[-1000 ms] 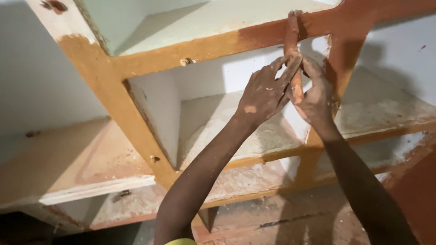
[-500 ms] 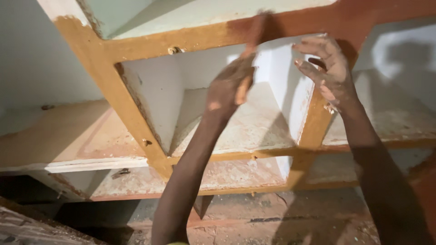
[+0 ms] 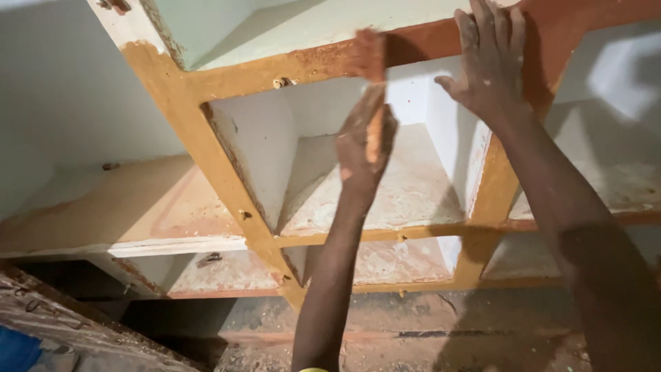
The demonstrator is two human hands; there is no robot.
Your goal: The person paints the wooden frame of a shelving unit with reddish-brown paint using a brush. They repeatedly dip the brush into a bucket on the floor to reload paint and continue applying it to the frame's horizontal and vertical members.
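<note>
- The orange-brown sanding piece (image 3: 372, 58) is blurred; its kind is unclear.
- My left hand (image 3: 365, 141) grips it against the shelf frame (image 3: 289, 69).
- My right hand (image 3: 492, 58) lies flat, fingers spread, on that frame.

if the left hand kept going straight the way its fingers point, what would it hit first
The left hand points up, holding a reddish-brown strip whose tip lies on the shelf unit's orange front rail. Going on, it would probably meet that rail first, though depth is hard to judge.
</note>
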